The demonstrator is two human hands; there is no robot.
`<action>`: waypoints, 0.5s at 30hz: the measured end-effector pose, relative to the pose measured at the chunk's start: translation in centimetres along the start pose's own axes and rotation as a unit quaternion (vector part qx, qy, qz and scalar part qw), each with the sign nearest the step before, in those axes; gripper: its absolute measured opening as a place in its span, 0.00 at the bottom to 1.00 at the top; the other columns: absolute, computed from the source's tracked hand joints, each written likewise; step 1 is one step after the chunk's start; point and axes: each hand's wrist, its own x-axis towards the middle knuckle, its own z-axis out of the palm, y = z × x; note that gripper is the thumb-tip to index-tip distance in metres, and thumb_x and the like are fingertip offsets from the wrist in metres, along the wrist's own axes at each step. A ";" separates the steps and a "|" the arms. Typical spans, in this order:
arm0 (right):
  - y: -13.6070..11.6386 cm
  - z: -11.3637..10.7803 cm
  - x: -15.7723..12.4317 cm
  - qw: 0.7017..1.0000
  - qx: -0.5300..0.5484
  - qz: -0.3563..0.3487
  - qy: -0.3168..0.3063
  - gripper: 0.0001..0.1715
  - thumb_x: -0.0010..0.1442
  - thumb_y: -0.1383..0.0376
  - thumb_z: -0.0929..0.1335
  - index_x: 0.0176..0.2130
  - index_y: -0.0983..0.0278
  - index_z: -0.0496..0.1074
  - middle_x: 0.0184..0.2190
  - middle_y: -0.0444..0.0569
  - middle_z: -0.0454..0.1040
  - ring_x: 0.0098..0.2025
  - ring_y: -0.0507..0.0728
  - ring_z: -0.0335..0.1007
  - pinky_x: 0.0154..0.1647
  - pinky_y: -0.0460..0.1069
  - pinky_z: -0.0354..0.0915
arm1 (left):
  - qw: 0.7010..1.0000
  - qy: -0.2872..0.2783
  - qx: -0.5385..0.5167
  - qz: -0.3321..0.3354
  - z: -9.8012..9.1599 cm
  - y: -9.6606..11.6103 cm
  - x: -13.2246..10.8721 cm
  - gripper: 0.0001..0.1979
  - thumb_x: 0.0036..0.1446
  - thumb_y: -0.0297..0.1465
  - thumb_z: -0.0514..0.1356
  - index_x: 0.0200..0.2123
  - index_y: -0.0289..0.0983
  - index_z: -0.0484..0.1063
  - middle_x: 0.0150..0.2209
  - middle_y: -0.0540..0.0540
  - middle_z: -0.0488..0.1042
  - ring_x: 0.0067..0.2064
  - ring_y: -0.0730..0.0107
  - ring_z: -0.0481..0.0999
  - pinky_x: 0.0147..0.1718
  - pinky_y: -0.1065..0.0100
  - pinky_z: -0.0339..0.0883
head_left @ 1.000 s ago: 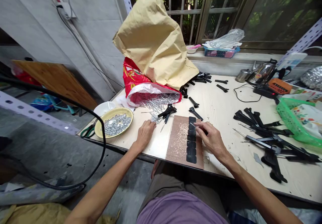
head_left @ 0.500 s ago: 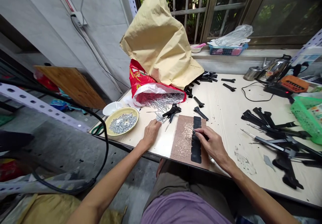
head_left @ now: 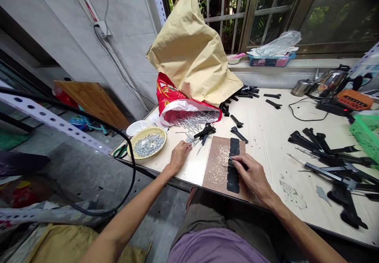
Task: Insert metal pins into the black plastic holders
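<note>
Pinching a thin tool [head_left: 229, 158] with thumb against fingers, the right grip [head_left: 250, 172] works above a row of black pads [head_left: 233, 187] on the board [head_left: 212, 170]. The left grip [head_left: 179, 155] is half curled on the surface [head_left: 194, 172]; whether it holds anything, I cannot tell. Right of the right grip, clips with rods [head_left: 339, 194] look done; beyond both grips, loose rods [head_left: 194, 120] and bare clips [head_left: 237, 122] seem left.
</note>
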 end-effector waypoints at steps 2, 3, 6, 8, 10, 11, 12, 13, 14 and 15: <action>0.0 0.2 -0.1 1.000 0.000 0.000 -0.002 0.13 0.63 0.59 0.62 0.41 0.60 0.73 0.39 0.50 0.75 0.43 0.58 0.71 0.45 0.54 0.66 | 1.000 -0.009 0.018 -0.002 0.0 0.3 0.1 0.11 0.61 0.33 0.53 0.41 0.40 0.74 0.37 0.46 0.71 0.38 0.69 0.72 0.37 0.70 0.63; -0.1 0.2 -0.2 1.000 0.000 0.001 -0.002 0.12 0.63 0.59 0.62 0.41 0.60 0.73 0.39 0.50 0.75 0.43 0.58 0.71 0.44 0.53 0.66 | 1.000 -0.013 0.022 -0.004 0.0 0.5 0.2 0.11 0.61 0.33 0.53 0.40 0.40 0.75 0.36 0.47 0.71 0.38 0.69 0.72 0.36 0.70 0.63; -0.4 0.4 -0.2 1.000 0.002 -0.004 0.003 0.12 0.63 0.60 0.63 0.41 0.60 0.73 0.38 0.49 0.74 0.42 0.58 0.71 0.43 0.52 0.66 | 0.999 -0.005 -0.031 -0.023 -0.3 1.0 0.4 0.08 0.59 0.31 0.55 0.36 0.39 0.75 0.36 0.47 0.71 0.39 0.69 0.72 0.37 0.70 0.63; -0.8 0.5 0.1 1.000 0.003 -0.014 0.009 0.11 0.63 0.61 0.63 0.41 0.60 0.73 0.38 0.49 0.74 0.42 0.57 0.71 0.43 0.52 0.66 | 0.987 0.020 -0.145 -0.070 -0.6 1.7 0.4 0.06 0.57 0.31 0.58 0.33 0.37 0.75 0.35 0.46 0.72 0.37 0.69 0.72 0.36 0.70 0.64; -1.6 0.8 0.7 1.000 0.007 -0.027 0.013 0.11 0.63 0.62 0.62 0.42 0.61 0.72 0.38 0.50 0.74 0.41 0.57 0.71 0.43 0.51 0.67 | 0.930 0.015 -0.334 -0.151 -1.1 3.0 0.3 0.07 0.55 0.33 0.60 0.33 0.35 0.75 0.32 0.46 0.73 0.32 0.71 0.72 0.31 0.72 0.65; -2.0 0.9 1.0 0.999 0.008 -0.035 0.015 0.11 0.64 0.62 0.62 0.42 0.61 0.72 0.38 0.50 0.74 0.41 0.57 0.71 0.43 0.51 0.67 | 0.876 -0.009 -0.441 -0.194 -1.4 3.9 0.2 0.09 0.54 0.34 0.61 0.33 0.34 0.74 0.31 0.46 0.73 0.29 0.74 0.71 0.28 0.73 0.64; -2.4 1.1 1.3 0.999 0.008 -0.044 0.016 0.11 0.64 0.62 0.62 0.42 0.61 0.72 0.38 0.50 0.74 0.41 0.56 0.71 0.43 0.51 0.67 | 0.806 -0.051 -0.543 -0.230 -1.6 4.9 0.1 0.10 0.53 0.35 0.62 0.34 0.33 0.74 0.30 0.47 0.73 0.27 0.76 0.70 0.25 0.74 0.64; -2.8 1.3 1.7 0.998 0.004 -0.053 0.014 0.11 0.64 0.62 0.62 0.42 0.60 0.72 0.37 0.49 0.74 0.40 0.56 0.71 0.43 0.51 0.67 | 0.733 -0.090 -0.624 -0.254 -1.8 5.9 -0.1 0.11 0.51 0.34 0.64 0.35 0.33 0.74 0.30 0.47 0.74 0.26 0.78 0.71 0.25 0.75 0.65; -3.1 1.5 2.0 0.998 -0.004 -0.061 0.012 0.12 0.64 0.63 0.62 0.42 0.60 0.73 0.37 0.49 0.74 0.40 0.55 0.71 0.42 0.50 0.67 | 0.669 -0.119 -0.682 -0.270 -2.0 6.9 -0.3 0.11 0.50 0.32 0.66 0.35 0.32 0.73 0.30 0.47 0.74 0.27 0.78 0.72 0.26 0.76 0.67; -3.4 1.6 2.2 0.998 -0.017 -0.067 0.010 0.12 0.65 0.63 0.61 0.43 0.60 0.73 0.36 0.49 0.73 0.39 0.55 0.71 0.41 0.50 0.67 | 0.621 -0.138 -0.720 -0.278 -2.1 7.8 -0.5 0.11 0.49 0.31 0.67 0.35 0.32 0.73 0.30 0.47 0.75 0.27 0.78 0.73 0.27 0.76 0.68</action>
